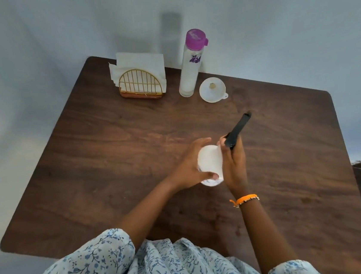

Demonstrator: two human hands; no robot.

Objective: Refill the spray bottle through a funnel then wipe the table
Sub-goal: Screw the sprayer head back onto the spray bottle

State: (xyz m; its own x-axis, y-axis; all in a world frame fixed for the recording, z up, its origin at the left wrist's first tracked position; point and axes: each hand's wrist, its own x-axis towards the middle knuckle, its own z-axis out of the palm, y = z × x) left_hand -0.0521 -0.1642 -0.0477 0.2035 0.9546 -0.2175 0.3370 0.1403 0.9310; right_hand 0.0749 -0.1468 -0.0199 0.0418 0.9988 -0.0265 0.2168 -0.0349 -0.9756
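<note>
Spray bottle (209, 162): white, centre of frame, above the dark wooden table (108, 145); left hand (190, 169) grips it, fingers curled round its body. Black spray head (238, 129): just right of the bottle, pinched in the right hand (233, 164) by curled fingers, long end pointing to upper right. White funnel (212, 89): upper centre, on the table. Purple-capped bottle (191, 64): upright, just left of funnel. Gold wire napkin holder (138, 84): upper left, holding white napkins.
</note>
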